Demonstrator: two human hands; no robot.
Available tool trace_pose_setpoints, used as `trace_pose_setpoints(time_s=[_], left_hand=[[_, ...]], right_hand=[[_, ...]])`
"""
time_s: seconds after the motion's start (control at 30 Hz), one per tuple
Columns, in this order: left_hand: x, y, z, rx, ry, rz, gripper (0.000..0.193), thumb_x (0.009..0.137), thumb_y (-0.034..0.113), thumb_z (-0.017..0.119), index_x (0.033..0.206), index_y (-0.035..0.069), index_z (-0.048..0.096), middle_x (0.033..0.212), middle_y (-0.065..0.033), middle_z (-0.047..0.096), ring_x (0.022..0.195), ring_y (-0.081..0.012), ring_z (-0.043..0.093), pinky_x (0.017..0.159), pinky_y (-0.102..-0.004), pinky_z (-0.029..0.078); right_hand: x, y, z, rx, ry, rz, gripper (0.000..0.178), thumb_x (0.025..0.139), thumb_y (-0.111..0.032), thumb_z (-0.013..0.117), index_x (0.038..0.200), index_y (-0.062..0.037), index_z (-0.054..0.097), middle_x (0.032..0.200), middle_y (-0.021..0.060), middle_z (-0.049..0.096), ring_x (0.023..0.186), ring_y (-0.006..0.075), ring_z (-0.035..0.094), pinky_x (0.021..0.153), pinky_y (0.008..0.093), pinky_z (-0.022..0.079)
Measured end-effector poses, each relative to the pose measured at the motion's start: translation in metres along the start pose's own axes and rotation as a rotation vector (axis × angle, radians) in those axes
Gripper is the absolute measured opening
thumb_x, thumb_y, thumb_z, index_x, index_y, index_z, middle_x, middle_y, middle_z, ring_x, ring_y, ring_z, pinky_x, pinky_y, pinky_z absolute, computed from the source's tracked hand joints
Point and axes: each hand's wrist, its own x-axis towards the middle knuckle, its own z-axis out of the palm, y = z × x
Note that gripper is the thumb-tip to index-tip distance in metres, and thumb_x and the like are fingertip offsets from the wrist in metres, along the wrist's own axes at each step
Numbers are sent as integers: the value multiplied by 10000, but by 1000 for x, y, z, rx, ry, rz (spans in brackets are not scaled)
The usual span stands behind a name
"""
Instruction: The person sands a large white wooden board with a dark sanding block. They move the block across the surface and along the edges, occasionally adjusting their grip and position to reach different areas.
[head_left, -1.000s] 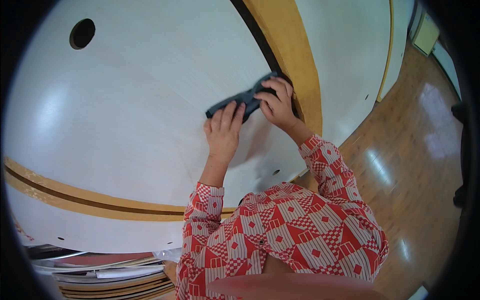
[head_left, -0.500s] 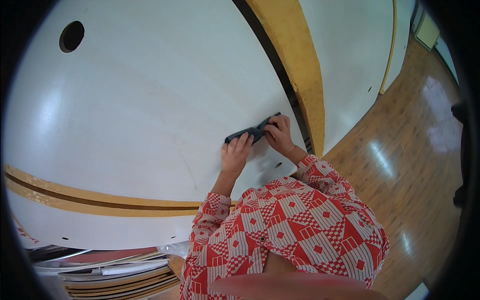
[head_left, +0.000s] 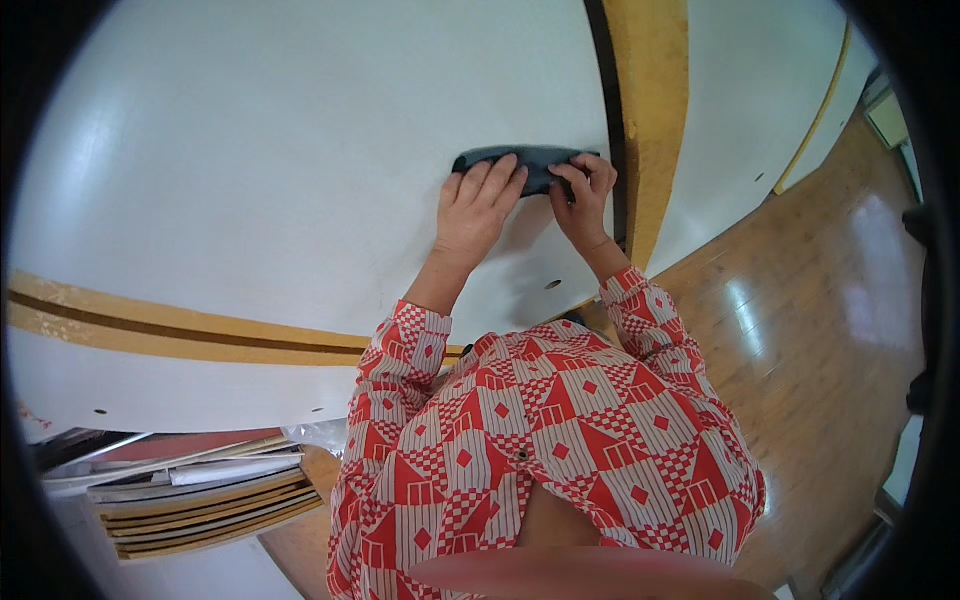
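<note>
A dark blue-grey strip of cloth-like material (head_left: pixel 535 165) lies stretched across the white tabletop (head_left: pixel 300 180), close to its right edge. My left hand (head_left: pixel 478 205) rests over the strip's left part, fingers bent onto its near edge. At the right end, my right hand (head_left: pixel 585 195) pinches the material between thumb and fingers. Both hands touch the strip, and its far edge shows beyond my fingertips. Whether it is folded or layered I cannot tell.
A dark gap and a yellow-brown edge (head_left: pixel 655 130) separate this table from another white table (head_left: pixel 750 110) at the right. Along the near side runs a yellow edge strip (head_left: pixel 180 325). Stacked boards (head_left: pixel 205 515) stand at lower left, with brown wood-look floor (head_left: pixel 760 330) at right.
Both hands and the strip have moved farther up in the view. The strip, slanted and bunched before, now lies more level and spread wider. The view itself has shifted too.
</note>
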Motion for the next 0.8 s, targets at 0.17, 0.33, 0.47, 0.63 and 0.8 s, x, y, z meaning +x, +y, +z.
trace_pose_setpoints(time_s=[0.17, 0.33, 0.47, 0.63, 0.8], left_hand=[[-57, -2, 5, -26, -66, -16, 402, 844, 186, 652, 1232, 257, 726, 1356, 76, 614, 1154, -150, 550, 973, -375, 377], [-88, -7, 5, -2, -70, -35, 365, 843, 186, 662, 1193, 260, 736, 1336, 80, 624, 1149, -152, 542, 979, -379, 375], [-57, -12, 1, -13, -6, -45, 330, 845, 194, 666, 1161, 255, 739, 1324, 76, 631, 1146, -157, 547, 983, -382, 375], [16, -19, -8, -72, 52, -40, 377, 831, 202, 618, 1197, 175, 703, 1360, 18, 618, 1193, -172, 557, 981, -367, 408], [30, -16, -16, -37, 17, -22, 383, 838, 197, 631, 1213, 209, 703, 1384, 32, 606, 1220, -163, 549, 990, -375, 397]], right_hand=[[-47, -12, 12, 22, -129, 27, 364, 720, 49, 754, 1022, -148, 709, 1133, 88, 540, 1084, 325, 510, 961, 455, 389], [-65, -25, 17, 42, -234, -44, 343, 750, 27, 738, 1036, -161, 716, 1163, 80, 542, 1119, 336, 501, 1000, 479, 397], [-40, -18, 18, 34, -159, -117, 353, 757, 24, 738, 1060, -156, 710, 1164, 86, 534, 1119, 323, 514, 998, 466, 375], [15, -2, 14, -26, -5, -89, 388, 768, 12, 702, 1114, -164, 700, 1215, 95, 523, 1165, 345, 481, 1027, 484, 366], [20, -5, 13, -36, 23, -40, 417, 761, 34, 683, 1132, -157, 682, 1223, 103, 505, 1155, 344, 462, 1028, 479, 359]])
